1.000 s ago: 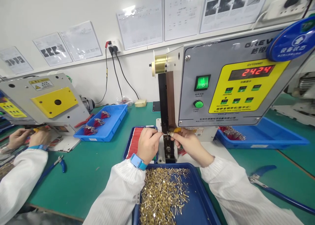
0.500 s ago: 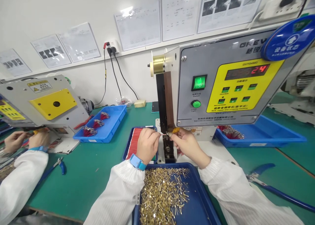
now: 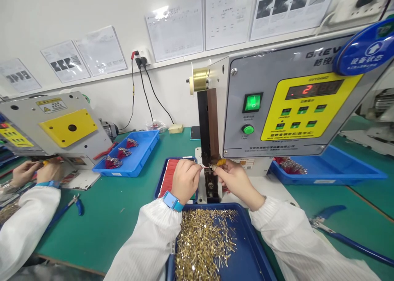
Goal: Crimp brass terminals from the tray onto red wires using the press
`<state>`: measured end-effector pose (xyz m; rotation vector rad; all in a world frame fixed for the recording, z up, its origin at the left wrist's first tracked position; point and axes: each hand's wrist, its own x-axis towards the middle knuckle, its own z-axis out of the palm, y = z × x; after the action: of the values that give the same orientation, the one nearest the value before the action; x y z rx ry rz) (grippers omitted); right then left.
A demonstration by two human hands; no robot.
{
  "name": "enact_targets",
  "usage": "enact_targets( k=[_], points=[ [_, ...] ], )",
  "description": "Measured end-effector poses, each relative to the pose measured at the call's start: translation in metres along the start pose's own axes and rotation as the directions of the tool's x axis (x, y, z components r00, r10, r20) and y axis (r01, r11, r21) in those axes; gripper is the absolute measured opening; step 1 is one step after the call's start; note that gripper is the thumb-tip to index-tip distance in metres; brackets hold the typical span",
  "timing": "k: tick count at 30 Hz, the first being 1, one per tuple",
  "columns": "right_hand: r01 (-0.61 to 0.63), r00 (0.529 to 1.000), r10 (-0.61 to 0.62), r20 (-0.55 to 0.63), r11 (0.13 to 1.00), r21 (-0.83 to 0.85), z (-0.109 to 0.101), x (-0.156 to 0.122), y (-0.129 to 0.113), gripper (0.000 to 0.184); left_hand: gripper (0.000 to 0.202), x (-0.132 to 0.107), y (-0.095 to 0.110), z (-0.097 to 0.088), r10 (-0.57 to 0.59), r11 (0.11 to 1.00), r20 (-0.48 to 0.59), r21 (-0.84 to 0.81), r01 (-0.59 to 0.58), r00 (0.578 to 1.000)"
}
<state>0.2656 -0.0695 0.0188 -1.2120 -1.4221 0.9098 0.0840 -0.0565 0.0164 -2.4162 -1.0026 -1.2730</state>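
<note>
At the die (image 3: 211,172) of the crimping machine (image 3: 277,137), both my hands meet from opposite sides. My left hand (image 3: 185,180), with a blue wristband, pinches a thin wire (image 3: 202,166) that reaches the die. My right hand (image 3: 238,180) is closed in a pinch at the die's right side; a yellow finger cot (image 3: 221,162) covers one fingertip. Whatever small piece those fingers hold is too hidden to name. Below my hands sits a dark blue tray (image 3: 250,248) with many loose gold-coloured metal pins (image 3: 205,244).
Red wires (image 3: 168,176) lie in a tray behind my left hand. Blue bins (image 3: 135,166) (image 3: 338,176) hold bundles of red-wired parts. Blue-handled pliers (image 3: 332,227) rest at right. Further left, a co-worker's hands (image 3: 46,172) work at another machine.
The machine's red display reads differently: "24" earlier, a "2" further left now. My hands stay pinched at the die. The view has shifted slightly.
</note>
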Motion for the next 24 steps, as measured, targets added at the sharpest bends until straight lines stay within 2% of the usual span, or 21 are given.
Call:
enact_targets(
  k=[6, 9, 14, 18, 21, 24],
  points=[
    [-0.033, 0.999, 0.033, 0.003, 0.997, 0.064, 0.003, 0.000, -0.002, 0.022, 0.014, 0.000, 0.000, -0.001, -0.010, 1.000, 0.004, 0.000, 0.010, 1.000],
    [-0.095, 0.994, 0.093, 0.049, 0.995, 0.024, -0.003, 0.003, -0.005, 0.022, 0.014, 0.001, -0.002, -0.001, -0.007, 1.000, 0.006, -0.012, 0.007, 1.000],
    [-0.106, 0.977, 0.132, 0.169, 0.982, -0.156, -0.039, 0.001, -0.007, 0.018, 0.013, -0.001, -0.004, 0.002, -0.016, 1.000, 0.023, -0.015, 0.017, 1.000],
    [-0.132, 0.972, 0.179, 0.152, 0.952, -0.276, -0.073, -0.006, 0.006, 0.018, 0.013, -0.001, -0.005, 0.003, -0.027, 1.000, 0.029, -0.013, 0.028, 0.999],
    [-0.056, 0.974, 0.154, 0.169, 0.878, -0.476, -0.087, -0.010, 0.015, 0.020, 0.015, 0.000, -0.013, 0.002, -0.062, 0.997, 0.075, 0.049, 0.058, 0.995],
    [0.031, 0.980, 0.098, 0.172, 0.781, -0.623, -0.089, -0.011, 0.016, 0.018, 0.016, -0.001, -0.028, 0.000, -0.173, 0.976, 0.190, 0.168, 0.142, 0.966]
  ],
)
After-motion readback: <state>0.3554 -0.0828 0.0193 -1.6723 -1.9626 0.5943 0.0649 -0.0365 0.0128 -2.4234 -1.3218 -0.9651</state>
